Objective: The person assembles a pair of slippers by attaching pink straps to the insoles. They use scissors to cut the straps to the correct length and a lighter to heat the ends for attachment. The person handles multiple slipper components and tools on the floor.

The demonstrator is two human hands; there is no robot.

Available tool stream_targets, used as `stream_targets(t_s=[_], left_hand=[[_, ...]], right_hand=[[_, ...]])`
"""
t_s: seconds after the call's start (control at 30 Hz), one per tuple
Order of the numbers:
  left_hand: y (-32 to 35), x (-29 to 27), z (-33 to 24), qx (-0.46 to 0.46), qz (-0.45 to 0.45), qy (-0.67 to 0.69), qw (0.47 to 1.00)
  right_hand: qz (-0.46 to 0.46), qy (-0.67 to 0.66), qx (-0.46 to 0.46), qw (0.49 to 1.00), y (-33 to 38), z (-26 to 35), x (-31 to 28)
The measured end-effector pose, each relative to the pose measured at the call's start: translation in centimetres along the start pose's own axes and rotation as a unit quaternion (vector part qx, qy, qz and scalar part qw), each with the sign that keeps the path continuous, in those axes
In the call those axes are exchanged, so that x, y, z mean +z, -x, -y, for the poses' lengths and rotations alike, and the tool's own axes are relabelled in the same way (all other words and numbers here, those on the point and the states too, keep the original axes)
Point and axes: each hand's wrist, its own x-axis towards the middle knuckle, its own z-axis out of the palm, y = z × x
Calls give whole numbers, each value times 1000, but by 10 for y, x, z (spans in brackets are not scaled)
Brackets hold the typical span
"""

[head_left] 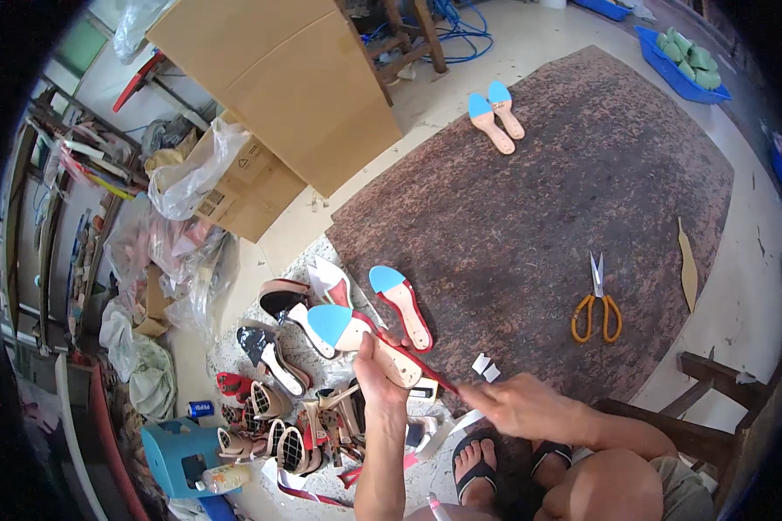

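Note:
My left hand (380, 372) grips a shoe insole (400, 368) with a light blue toe part and a beige heel part, thumb on its upper face. Along its edge runs a narrow dark red strip (436, 377). The strip's free end is pinched in my right hand (511, 405), to the right of the heel. Just beyond lies a second insole (406, 314), blue-toed and red along its edge. Farther off, a pair of blue and beige insoles (493, 130) rests on the board. Scissors with orange handles (597, 314) lie at the right, blades partly apart.
A dark mottled board (539, 217) covers the floor ahead. Heeled shoes (274, 358) crowd the left, beside a blue-green stool (178, 447) and a bottle (224, 478). Cardboard (278, 78) stands far left; a wooden frame (712, 391) is near right. White scraps (485, 368) lie by my right hand.

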Motion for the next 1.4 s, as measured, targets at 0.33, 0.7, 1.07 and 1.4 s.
stream_targets(t_s=[0.33,0.7,1.07,1.4], left_hand=[[-4,4,37,141,-97,-99,980],[52,38,88,90,-83,-367,922],[76,33,104,57,74,-613,785],[74,21,96,37,39,-382,923]], right_hand=[[-143,-35,68,987,-10,0,26],[-336,-53,104,935,-18,-16,12],[-320,4,126,939,-34,-62,-36],[-242,-347,122,898,-17,-47,-30]])
